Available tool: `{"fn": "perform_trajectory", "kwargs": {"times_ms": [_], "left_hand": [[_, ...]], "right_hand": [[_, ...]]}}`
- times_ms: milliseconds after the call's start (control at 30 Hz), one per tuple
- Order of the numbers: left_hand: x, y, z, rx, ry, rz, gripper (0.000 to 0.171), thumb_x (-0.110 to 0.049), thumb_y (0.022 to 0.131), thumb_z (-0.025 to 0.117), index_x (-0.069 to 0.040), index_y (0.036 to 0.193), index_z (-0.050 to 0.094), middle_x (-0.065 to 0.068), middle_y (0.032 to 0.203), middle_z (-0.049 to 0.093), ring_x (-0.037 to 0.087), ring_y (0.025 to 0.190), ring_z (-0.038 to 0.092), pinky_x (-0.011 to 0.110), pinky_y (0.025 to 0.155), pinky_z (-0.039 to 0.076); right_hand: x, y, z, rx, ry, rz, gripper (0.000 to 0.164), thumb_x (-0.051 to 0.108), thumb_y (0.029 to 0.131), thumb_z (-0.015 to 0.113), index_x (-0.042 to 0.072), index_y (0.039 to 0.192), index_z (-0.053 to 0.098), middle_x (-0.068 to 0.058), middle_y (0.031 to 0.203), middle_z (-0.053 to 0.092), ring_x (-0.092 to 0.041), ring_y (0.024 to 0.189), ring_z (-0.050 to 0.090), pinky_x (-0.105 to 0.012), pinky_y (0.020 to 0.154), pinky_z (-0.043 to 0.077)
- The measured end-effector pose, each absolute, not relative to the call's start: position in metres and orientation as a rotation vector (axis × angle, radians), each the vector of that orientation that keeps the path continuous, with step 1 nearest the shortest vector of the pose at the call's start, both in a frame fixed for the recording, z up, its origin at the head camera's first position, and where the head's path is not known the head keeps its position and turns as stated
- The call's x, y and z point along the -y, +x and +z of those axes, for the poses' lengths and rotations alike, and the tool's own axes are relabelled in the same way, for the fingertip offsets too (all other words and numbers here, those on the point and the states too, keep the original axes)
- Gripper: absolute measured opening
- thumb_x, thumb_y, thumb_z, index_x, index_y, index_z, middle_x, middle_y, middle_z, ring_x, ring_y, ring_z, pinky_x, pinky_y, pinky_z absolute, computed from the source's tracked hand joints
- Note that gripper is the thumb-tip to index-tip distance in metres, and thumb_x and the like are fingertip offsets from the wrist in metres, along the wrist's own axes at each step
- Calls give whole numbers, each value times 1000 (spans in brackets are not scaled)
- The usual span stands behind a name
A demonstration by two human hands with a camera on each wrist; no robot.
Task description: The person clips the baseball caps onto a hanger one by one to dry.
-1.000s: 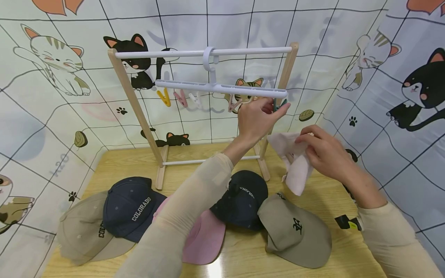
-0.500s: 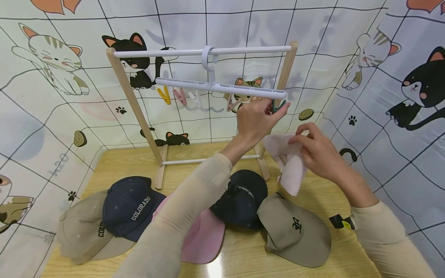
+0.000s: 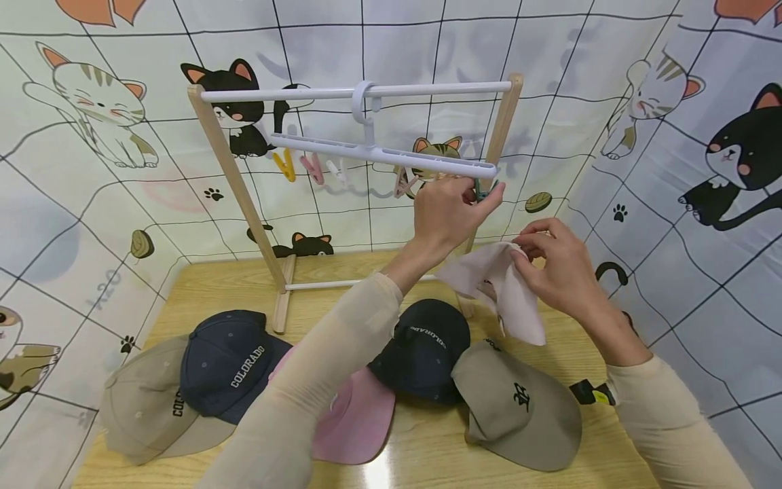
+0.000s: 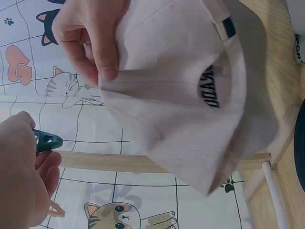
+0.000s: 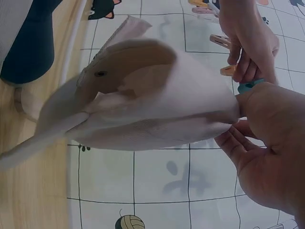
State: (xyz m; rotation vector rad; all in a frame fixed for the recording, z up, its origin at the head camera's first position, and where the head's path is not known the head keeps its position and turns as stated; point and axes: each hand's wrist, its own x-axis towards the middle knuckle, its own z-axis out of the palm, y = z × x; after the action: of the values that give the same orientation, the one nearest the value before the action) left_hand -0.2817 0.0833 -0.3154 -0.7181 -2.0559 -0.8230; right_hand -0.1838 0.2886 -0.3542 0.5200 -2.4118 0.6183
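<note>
A white hanger (image 3: 403, 155) hangs by its hook from the rack's top bar (image 3: 275, 94), its right end tilted lower. My left hand (image 3: 449, 210) is at that end and pinches a dark green clothespin (image 4: 48, 141) between thumb and fingers. Lower and to the right, my right hand (image 3: 559, 268) pinches the top of a pale pink cap (image 3: 510, 292) between thumb and fingertips. The cap dangles in the air, its back strap (image 4: 226, 28) and lettering showing in the left wrist view. Other clothespins hang under the hanger: yellow (image 3: 284, 165), pink (image 3: 312, 168) and white (image 3: 337, 172).
Along the table (image 3: 421, 448) lie a beige cap (image 3: 146, 401), a navy cap (image 3: 226, 363), a pink cap (image 3: 360, 414), a dark cap (image 3: 427, 350) and an olive-brown cap (image 3: 519, 407). Wooden rack posts (image 3: 241, 193) stand behind them. Cat-print cloth walls surround the table.
My right hand has moved left, and the pale cap has swung and turned beneath it. The hanger's right end has shifted slightly down and left with my left hand.
</note>
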Motion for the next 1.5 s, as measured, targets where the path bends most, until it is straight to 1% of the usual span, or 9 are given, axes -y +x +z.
{"fn": "perform_trajectory", "kwargs": {"times_ms": [167, 300, 400, 533, 633, 733, 967, 1267, 1500], "left_hand": [[-81, -280, -314, 2109, -718, -973, 42, -41, 102, 81, -15, 71, 72, -1, 73, 81, 12, 67, 75, 20, 56, 41], [-80, -281, -316, 2097, -701, -1029, 39, -41, 102, 82, -14, 74, 77, -1, 78, 84, 11, 72, 79, 20, 59, 48], [-78, -282, -318, 2086, -692, -1045, 40, -42, 101, 82, -14, 73, 77, -1, 76, 83, 12, 70, 78, 20, 59, 47], [-76, -284, -320, 2069, -693, -1063, 46, -41, 101, 82, -14, 66, 72, -1, 68, 79, 13, 63, 74, 17, 56, 38], [-73, -285, -322, 2056, -693, -1053, 50, -41, 101, 81, -14, 61, 67, -1, 62, 76, 13, 58, 69, 17, 55, 32], [-72, -286, -323, 2040, -692, -1033, 52, -41, 101, 82, -14, 59, 66, -1, 59, 73, 14, 55, 67, 17, 56, 30], [-69, -283, -325, 2025, -670, -1137, 53, -40, 100, 83, -12, 58, 68, 0, 56, 69, 15, 56, 64, 17, 60, 30], [-64, -284, -329, 2030, -631, -1207, 40, -36, 99, 87, -9, 69, 80, 3, 64, 77, 16, 61, 69, 17, 63, 35], [-61, -283, -329, 2030, -623, -1234, 37, -36, 96, 88, -9, 71, 82, 2, 64, 77, 17, 61, 69, 19, 66, 38]], "right_hand": [[-283, -185, -357, 2440, 482, 643, 11, 0, 98, 84, -7, 106, 83, -21, 117, 70, -30, 86, 76, 2, 83, 36], [-280, -187, -359, 2426, 511, 648, 7, 0, 100, 82, -4, 105, 82, -19, 110, 74, -27, 83, 73, -5, 78, 39], [-278, -190, -359, 2417, 525, 633, 6, 2, 102, 80, -2, 107, 79, -16, 99, 74, -24, 78, 68, -17, 73, 43], [-274, -191, -358, 2422, 512, 636, 8, 4, 104, 77, -2, 109, 77, -14, 88, 72, -21, 75, 61, -28, 69, 44], [-271, -193, -357, 2417, 496, 657, 10, 5, 104, 79, -4, 108, 77, -16, 87, 73, -21, 72, 60, -28, 67, 43], [-268, -196, -358, 2407, 483, 673, 11, 6, 103, 80, -4, 108, 78, -18, 88, 74, -22, 71, 60, -24, 67, 41], [-259, -200, -358, 2389, 440, 672, 12, 10, 105, 79, -2, 105, 81, -16, 83, 75, -23, 70, 61, -27, 67, 41], [-245, -202, -356, 2343, 331, 712, 18, 12, 105, 80, -3, 113, 85, -21, 90, 81, -31, 73, 73, -22, 70, 42], [-237, -206, -358, 2328, 342, 698, 16, 8, 103, 78, -7, 101, 82, -21, 80, 76, -32, 67, 69, -29, 66, 43]]}}
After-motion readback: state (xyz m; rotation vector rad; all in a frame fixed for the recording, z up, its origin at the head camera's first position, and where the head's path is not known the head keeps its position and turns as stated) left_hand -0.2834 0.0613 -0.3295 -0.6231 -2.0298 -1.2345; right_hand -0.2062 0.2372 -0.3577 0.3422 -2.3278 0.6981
